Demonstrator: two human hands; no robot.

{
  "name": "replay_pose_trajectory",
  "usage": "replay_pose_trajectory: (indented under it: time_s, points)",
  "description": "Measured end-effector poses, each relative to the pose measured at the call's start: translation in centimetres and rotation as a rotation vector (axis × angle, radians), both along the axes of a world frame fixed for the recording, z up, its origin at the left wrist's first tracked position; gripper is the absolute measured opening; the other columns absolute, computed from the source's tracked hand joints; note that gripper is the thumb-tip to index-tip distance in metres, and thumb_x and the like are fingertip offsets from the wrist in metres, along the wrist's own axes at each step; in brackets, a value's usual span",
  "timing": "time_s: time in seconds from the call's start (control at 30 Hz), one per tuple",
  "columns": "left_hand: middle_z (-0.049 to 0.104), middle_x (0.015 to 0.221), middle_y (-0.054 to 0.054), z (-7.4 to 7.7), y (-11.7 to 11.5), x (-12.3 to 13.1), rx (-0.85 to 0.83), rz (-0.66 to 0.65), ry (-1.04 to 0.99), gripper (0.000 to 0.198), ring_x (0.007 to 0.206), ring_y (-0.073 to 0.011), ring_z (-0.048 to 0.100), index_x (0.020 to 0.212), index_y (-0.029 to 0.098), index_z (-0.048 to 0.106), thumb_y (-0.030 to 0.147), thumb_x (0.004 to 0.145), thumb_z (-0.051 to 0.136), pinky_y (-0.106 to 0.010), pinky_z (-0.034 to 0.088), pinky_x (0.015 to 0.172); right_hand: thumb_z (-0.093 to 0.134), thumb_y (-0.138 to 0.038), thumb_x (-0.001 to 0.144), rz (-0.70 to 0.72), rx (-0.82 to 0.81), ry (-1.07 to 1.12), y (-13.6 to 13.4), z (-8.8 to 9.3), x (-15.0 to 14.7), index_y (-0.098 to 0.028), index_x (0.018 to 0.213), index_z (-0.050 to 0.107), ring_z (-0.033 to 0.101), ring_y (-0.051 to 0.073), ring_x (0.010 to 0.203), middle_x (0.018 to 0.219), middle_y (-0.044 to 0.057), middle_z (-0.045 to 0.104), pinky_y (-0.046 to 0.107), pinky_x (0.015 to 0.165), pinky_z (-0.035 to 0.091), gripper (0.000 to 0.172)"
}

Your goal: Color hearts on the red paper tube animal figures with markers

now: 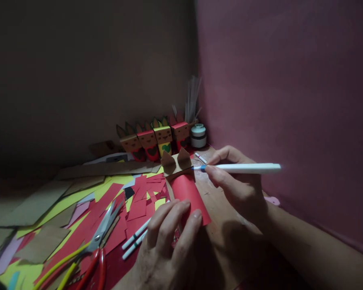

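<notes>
My left hand (166,241) lies on a red paper figure (189,193), fingers pressed flat on its lower end to hold it on the table. The figure has a brown head with two pointed ears (177,161). My right hand (238,185) pinches a white pen with a blue tip (245,168), and the tip touches the right side of the brown head.
Finished paper figures (154,141) stand in a row at the back, next to a small white jar (198,135). Red, yellow and brown paper scraps (87,209) cover the left. Scissors with red handles (99,241), two white pens (136,238). Pink wall (290,100) close on the right.
</notes>
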State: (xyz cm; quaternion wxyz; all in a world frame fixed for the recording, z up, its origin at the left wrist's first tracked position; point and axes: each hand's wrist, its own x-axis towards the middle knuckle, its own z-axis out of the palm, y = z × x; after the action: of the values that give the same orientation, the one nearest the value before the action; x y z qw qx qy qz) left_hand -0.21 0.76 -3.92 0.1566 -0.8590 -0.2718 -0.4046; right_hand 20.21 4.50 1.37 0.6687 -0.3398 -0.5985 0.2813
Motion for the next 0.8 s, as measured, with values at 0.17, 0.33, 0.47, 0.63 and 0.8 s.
replay_pose_trajectory:
  time_s: [0.17, 0.33, 0.47, 0.63, 0.8]
  points:
    - [0.055, 0.136, -0.018, 0.2, 0.2, 0.1, 0.044, -0.031, 0.033, 0.046, 0.133, -0.0324, 0.05, 0.13, 0.009, 0.06, -0.003, 0.086, 0.057, -0.046, 0.045, 0.113, 0.07, -0.023, 0.092, 0.027, 0.007, 0.002, -0.3, -0.1, -0.1, -0.023, 0.081, 0.062, 0.05, 0.01, 0.053, 0.061, -0.007, 0.058, 0.026, 0.05, 0.036, 0.014]
    - [0.053, 0.136, -0.016, 0.4, 0.7, -0.5, 0.029, -0.04, 0.041, 0.064, 0.134, -0.0309, 0.048, 0.145, 0.014, 0.049, -0.005, 0.084, 0.059, -0.045, 0.044, 0.112, 0.065, -0.035, 0.097, -0.086, 0.047, 0.12, 1.5, 0.0, 0.1, -0.025, 0.093, 0.067, 0.051, 0.01, 0.051, 0.06, -0.007, 0.059, 0.027, 0.052, 0.042, 0.011]
    - [0.053, 0.136, -0.014, 0.5, 1.2, -0.6, -0.023, -0.027, -0.028, 0.078, 0.129, -0.0274, 0.051, 0.155, 0.021, 0.037, -0.002, 0.085, 0.064, -0.04, 0.045, 0.108, 0.063, -0.036, 0.094, -0.078, -0.152, 0.217, 3.7, -0.5, 0.4, -0.024, 0.102, 0.065, 0.057, 0.012, 0.059, 0.071, -0.003, 0.066, 0.027, 0.054, 0.048, 0.014]
    - [0.055, 0.132, -0.014, 0.6, 0.6, -0.1, -0.202, 0.05, -0.127, 0.066, 0.124, -0.0289, 0.056, 0.15, 0.02, 0.039, 0.01, 0.091, 0.067, -0.044, 0.052, 0.101, 0.067, -0.026, 0.083, 0.053, -0.377, 0.205, 4.8, -1.5, 0.3, -0.024, 0.099, 0.064, 0.065, 0.018, 0.084, 0.095, 0.002, 0.07, 0.033, 0.074, 0.055, 0.017]
    - [0.06, 0.122, -0.011, 0.0, 0.1, 0.1, -0.611, 0.047, -0.13, 0.051, 0.101, -0.0219, 0.066, 0.14, 0.022, 0.043, 0.013, 0.093, 0.059, -0.037, 0.059, 0.082, 0.059, -0.019, 0.075, 0.175, -0.511, 0.263, 4.7, -2.1, -0.1, -0.026, 0.104, 0.061, 0.065, 0.02, 0.078, 0.088, 0.0, 0.071, 0.038, 0.07, 0.056, 0.03]
